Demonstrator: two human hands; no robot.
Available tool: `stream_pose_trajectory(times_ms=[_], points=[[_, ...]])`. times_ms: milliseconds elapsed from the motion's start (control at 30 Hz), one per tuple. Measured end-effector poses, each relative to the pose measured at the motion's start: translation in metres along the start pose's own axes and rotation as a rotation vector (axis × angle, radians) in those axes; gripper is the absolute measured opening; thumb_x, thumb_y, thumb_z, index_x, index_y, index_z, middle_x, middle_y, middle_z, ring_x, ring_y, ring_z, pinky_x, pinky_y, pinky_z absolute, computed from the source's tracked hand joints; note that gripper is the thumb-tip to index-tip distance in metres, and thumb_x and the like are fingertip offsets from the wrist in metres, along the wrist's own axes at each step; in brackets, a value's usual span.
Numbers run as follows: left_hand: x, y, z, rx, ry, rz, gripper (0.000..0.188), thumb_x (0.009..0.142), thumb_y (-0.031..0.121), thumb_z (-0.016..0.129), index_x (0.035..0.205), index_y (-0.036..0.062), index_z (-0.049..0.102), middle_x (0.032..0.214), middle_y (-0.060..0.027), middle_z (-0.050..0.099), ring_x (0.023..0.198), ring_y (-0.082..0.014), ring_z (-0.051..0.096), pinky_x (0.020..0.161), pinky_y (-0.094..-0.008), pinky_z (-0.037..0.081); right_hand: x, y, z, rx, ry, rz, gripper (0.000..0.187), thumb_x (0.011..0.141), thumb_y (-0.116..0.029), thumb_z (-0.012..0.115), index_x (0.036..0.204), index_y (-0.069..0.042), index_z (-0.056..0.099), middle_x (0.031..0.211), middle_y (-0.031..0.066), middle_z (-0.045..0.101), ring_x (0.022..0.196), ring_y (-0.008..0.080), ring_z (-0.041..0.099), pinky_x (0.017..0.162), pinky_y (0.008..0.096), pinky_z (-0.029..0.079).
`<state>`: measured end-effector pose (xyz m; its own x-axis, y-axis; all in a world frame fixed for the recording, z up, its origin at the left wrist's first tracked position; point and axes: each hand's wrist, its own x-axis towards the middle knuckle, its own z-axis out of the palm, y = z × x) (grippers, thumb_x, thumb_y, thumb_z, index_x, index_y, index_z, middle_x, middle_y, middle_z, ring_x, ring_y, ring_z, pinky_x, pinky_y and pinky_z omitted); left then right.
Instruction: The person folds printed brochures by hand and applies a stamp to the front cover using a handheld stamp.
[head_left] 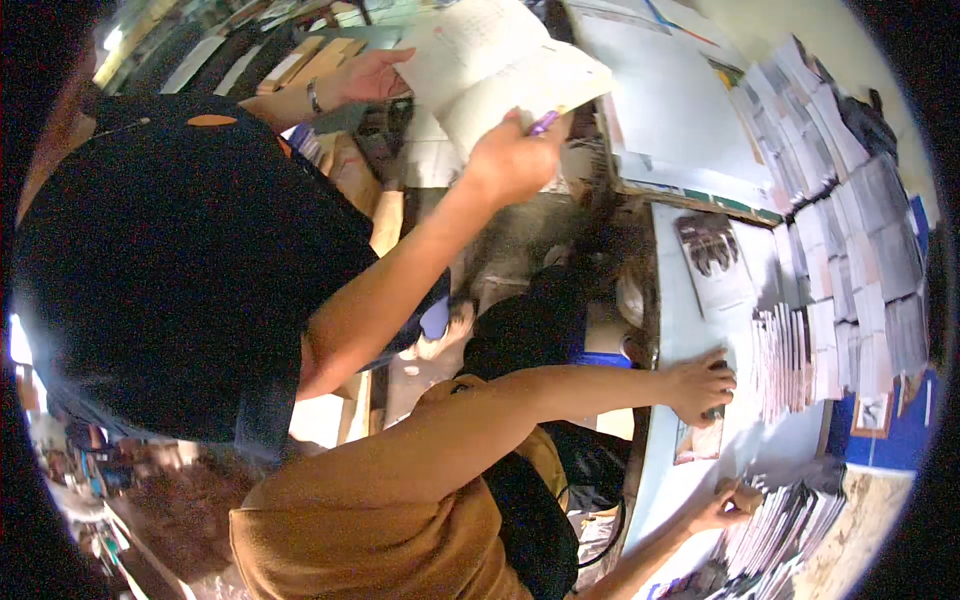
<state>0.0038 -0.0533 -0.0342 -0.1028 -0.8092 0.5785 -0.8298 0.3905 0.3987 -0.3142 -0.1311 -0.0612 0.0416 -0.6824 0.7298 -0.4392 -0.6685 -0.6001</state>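
My left hand [697, 390] is closed over a small black object [713, 412] above the pale tabletop [668, 300]; the fingers hide most of it. Under that hand lies a booklet with a picture cover [698, 444]. Lower down, my right hand [732, 503] has curled fingers at the edge of a fanned pile of thin booklets [785, 535]. What its fingertips pinch, if anything, is too small to make out. An upright row of thin booklets [782, 360] stands just beyond my left hand.
Tall stacks of printed papers [850, 240] line the table's far side. At left a person in a black cap [180, 270] holds an open booklet [510, 75] and a purple pen [544, 124]. A dark picture card [712, 255] lies on the tabletop; large white sheets [680, 110] cover the neighbouring table.
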Motion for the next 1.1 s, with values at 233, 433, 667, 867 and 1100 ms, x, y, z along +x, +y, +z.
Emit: stream_pose_trajectory(times_ms=[233, 433, 667, 867, 1100], points=[[0.006, 0.003, -0.03, -0.082, 0.128, 0.005, 0.041, 0.081, 0.035, 0.065, 0.109, 0.0065, 0.057, 0.108, -0.0109, 0.057, 0.117, -0.0284, 0.05, 0.115, -0.0602, 0.021, 0.008, -0.064, 0.022, 0.173, -0.033, 0.043, 0.026, 0.093, -0.015, 0.072, 0.096, -0.008, 0.047, 0.095, 0.005, 0.05, 0.084, 0.0174, 0.044, 0.074, 0.0348, 0.042], [0.015, 0.016, -0.039, 0.104, 0.124, -0.006, 0.044, 0.082, 0.034, 0.065, 0.114, 0.0054, 0.057, 0.107, -0.0114, 0.055, 0.115, -0.029, 0.048, 0.115, -0.0638, 0.018, 0.009, -0.069, 0.003, 0.064, 0.037, 0.363, 0.054, 0.093, -0.024, 0.074, 0.13, 0.002, 0.046, 0.112, 0.0104, 0.056, 0.096, 0.0193, 0.05, 0.085, 0.0337, 0.046], [0.013, 0.01, -0.037, 0.076, 0.071, -0.066, 0.046, 0.082, 0.031, 0.065, 0.118, 0.0034, 0.057, 0.111, -0.0153, 0.051, 0.116, -0.0328, 0.046, 0.112, -0.0689, 0.019, 0.016, -0.112, 0.013, 0.193, 0.056, 0.419, 0.057, 0.096, -0.032, 0.07, 0.135, 0.001, 0.044, 0.116, 0.0113, 0.054, 0.101, 0.0199, 0.049, 0.091, 0.0361, 0.045], [0.064, -0.003, -0.079, -0.011, 0.33, -0.028, 0.028, 0.075, 0.004, 0.067, 0.101, 0.0144, 0.065, 0.105, -0.0076, 0.052, 0.108, -0.027, 0.052, 0.114, -0.0641, 0.013, 0.005, -0.078, 0.006, 0.271, 0.05, 0.554, 0.06, 0.101, -0.039, 0.059, 0.141, 0.002, 0.042, 0.137, 0.0161, 0.049, 0.124, 0.0267, 0.049, 0.108, 0.0407, 0.038], [0.055, -0.05, -0.132, 0.226, 0.454, -0.038, 0.028, 0.075, 0.001, 0.066, 0.099, 0.0146, 0.07, 0.116, -0.0062, 0.057, 0.122, -0.0277, 0.051, 0.116, -0.0672, 0.012, 0.003, -0.07, 0.0, 0.278, 0.003, 0.59, 0.061, 0.104, -0.035, 0.055, 0.15, -0.002, 0.034, 0.139, 0.0133, 0.047, 0.122, 0.0247, 0.048, 0.104, 0.0387, 0.04]])
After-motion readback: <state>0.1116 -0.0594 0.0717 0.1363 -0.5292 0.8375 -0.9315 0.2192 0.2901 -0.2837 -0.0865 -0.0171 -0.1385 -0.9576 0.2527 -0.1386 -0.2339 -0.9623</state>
